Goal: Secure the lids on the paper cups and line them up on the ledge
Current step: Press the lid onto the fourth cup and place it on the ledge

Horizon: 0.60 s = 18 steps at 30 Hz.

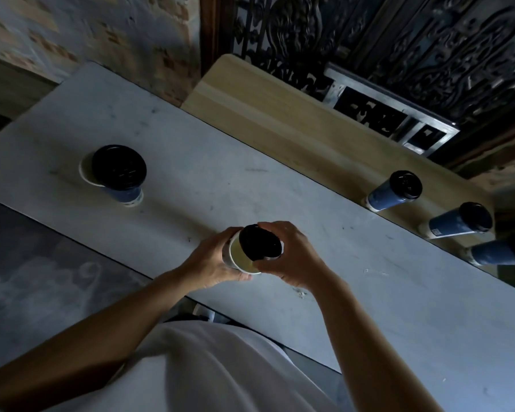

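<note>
My left hand [211, 261] grips a paper cup [237, 257] over the grey table, near its front edge. My right hand [289, 257] holds a black lid [259, 242] tilted on that cup's rim, off to the right, so part of the pale inside shows. Another blue cup [125, 193] stands at the left of the table with a black lid [119, 168] lying loose and off-centre on it. Three blue cups with black lids on stand in a row on the wooden ledge [280, 114] at the right: one [394, 191], a second [458, 223], a third [503, 251].
The grey table [280, 185] runs diagonally, with the wooden ledge along its far side. Behind the ledge rises dark ornate metalwork [399, 40]. A brick wall [72, 31] is at the upper left. My white shirt fills the bottom.
</note>
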### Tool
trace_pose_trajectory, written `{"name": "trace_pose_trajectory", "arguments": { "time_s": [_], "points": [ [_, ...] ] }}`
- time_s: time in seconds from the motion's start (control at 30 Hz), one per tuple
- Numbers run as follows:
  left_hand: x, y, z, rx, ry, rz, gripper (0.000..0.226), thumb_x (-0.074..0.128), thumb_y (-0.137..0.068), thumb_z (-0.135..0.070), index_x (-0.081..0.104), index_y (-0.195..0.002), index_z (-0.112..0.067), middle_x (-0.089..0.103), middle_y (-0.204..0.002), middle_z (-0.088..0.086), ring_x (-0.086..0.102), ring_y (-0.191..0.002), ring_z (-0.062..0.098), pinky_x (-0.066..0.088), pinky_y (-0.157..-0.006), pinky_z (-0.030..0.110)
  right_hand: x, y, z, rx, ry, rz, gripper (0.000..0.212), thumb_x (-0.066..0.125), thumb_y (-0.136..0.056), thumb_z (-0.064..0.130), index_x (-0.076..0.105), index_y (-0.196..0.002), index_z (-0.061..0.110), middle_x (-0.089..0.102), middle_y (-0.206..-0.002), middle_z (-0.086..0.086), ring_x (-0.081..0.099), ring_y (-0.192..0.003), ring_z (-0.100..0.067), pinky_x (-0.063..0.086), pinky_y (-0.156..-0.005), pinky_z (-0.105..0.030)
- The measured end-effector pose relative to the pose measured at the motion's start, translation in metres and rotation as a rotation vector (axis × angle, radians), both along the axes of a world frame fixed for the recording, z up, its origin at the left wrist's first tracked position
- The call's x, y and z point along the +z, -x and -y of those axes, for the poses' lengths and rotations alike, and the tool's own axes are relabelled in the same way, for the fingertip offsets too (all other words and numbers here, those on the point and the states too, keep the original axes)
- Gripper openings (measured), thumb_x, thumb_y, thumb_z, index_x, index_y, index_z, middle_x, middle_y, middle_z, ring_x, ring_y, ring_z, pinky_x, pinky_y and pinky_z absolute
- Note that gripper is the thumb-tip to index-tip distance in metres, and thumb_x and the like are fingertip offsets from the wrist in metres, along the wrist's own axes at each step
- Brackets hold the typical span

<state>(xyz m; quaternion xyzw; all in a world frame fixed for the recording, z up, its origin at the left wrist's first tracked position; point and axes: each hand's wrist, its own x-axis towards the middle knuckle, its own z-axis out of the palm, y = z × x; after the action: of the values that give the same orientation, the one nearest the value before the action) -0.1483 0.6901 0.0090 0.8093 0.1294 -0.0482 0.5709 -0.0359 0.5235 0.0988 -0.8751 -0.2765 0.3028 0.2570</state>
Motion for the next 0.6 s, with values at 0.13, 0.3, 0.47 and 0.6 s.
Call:
{"name": "trace_pose_trajectory", "arguments": {
  "time_s": [0.13, 0.3, 0.47, 0.6],
  "points": [
    [0.001, 0.004, 0.0, 0.018, 0.012, -0.007, 0.086, 0.093, -0.057, -0.042, 0.051, -0.132, -0.034, 0.065, -0.119, -0.019, 0.061, -0.109, -0.004, 0.056, -0.09, 0.025, 0.012, 0.013, 0.0, -0.006, -0.08, 0.157, 0.08, 0.085, -0.067, 0.032, 0.05, -0.139, 0.031, 0.04, -0.137, 0.002, 0.033, -0.125, -0.016, 0.034, -0.089, -0.016],
    [0.009, 0.004, 0.005, 0.002, 0.001, -0.052, 0.085, 0.094, -0.059, -0.038, 0.052, -0.132, -0.035, 0.066, -0.115, -0.023, 0.062, -0.105, -0.006, 0.055, -0.09, 0.022, -0.012, 0.044, -0.004, 0.029, -0.076, 0.341, 0.077, 0.085, -0.07, 0.035, 0.05, -0.139, 0.029, 0.033, -0.136, 0.005, 0.031, -0.121, -0.021, 0.053, -0.089, -0.032],
    [0.01, 0.008, 0.001, -0.016, -0.02, -0.11, 0.084, 0.088, -0.063, -0.026, 0.049, -0.137, -0.036, 0.066, -0.123, -0.016, 0.062, -0.114, 0.005, 0.056, -0.094, 0.032, -0.025, 0.041, 0.001, 0.038, -0.003, 0.256, 0.088, 0.088, -0.066, 0.035, 0.045, -0.142, 0.035, 0.028, -0.14, 0.006, 0.027, -0.125, -0.023, 0.055, -0.091, -0.044],
    [0.01, 0.012, -0.007, -0.075, -0.052, -0.178, 0.058, 0.061, -0.079, 0.003, 0.058, -0.127, -0.03, 0.066, -0.114, -0.014, 0.063, -0.108, 0.006, 0.055, -0.091, 0.034, -0.016, 0.04, 0.011, 0.007, -0.047, 0.122, 0.105, 0.089, -0.064, 0.036, 0.027, -0.149, 0.045, 0.02, -0.148, 0.005, 0.023, -0.133, -0.022, 0.041, -0.105, -0.044]
  ]
}}
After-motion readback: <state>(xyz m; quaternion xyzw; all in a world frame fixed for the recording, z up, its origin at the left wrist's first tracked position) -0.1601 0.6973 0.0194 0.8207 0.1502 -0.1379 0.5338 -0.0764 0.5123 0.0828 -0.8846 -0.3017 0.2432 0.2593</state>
